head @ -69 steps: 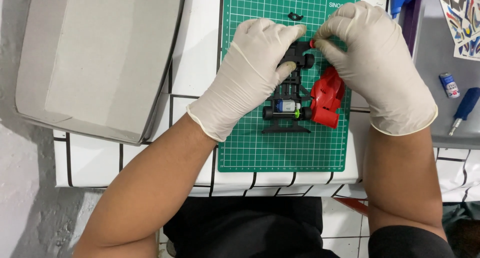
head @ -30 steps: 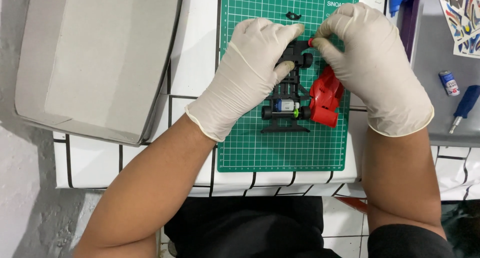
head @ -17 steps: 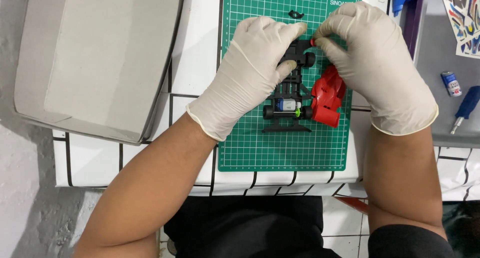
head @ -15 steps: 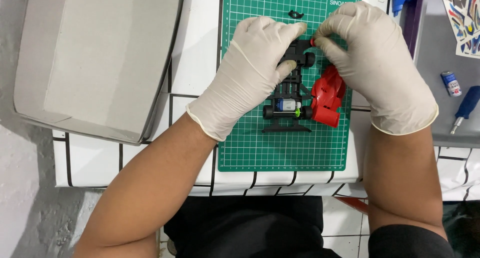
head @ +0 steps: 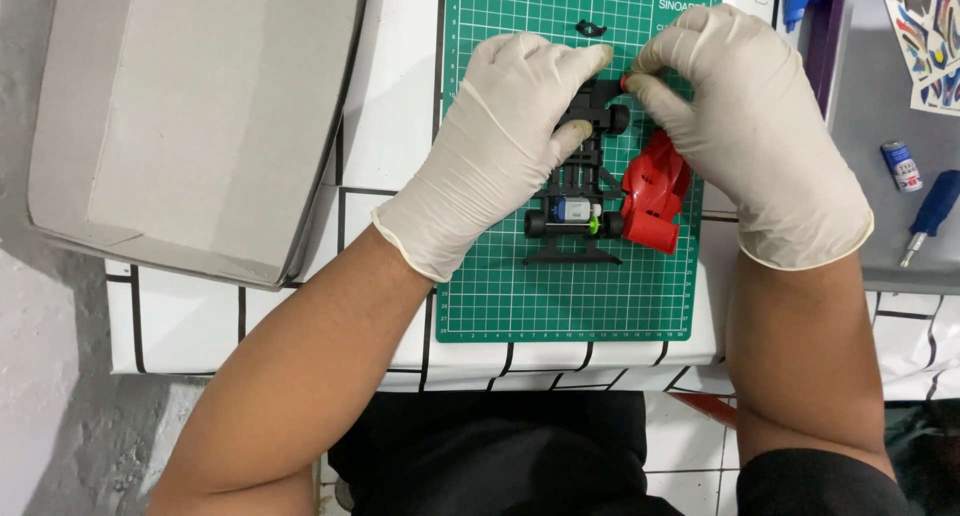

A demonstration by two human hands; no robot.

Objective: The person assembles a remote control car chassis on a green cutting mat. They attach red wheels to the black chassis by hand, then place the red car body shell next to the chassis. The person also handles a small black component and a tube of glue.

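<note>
A small black toy car chassis [head: 578, 208] with a blue motor and black wheels lies on a green cutting mat [head: 560, 296]. My left hand [head: 490, 156], in a white glove, holds the front part of the chassis. My right hand [head: 750, 136], also gloved, pinches a tiny red piece at the chassis front with its fingertips. A red car body shell [head: 655, 196] rests on the mat just right of the chassis, under my right palm. A small black curved part [head: 591, 27] lies at the mat's top.
A grey cardboard box lid [head: 190, 116] sits to the left on the white grid-lined table. At the right are a grey tray [head: 880, 176], a sticker sheet [head: 925, 36], a small battery [head: 900, 166] and a blue-handled screwdriver [head: 930, 211].
</note>
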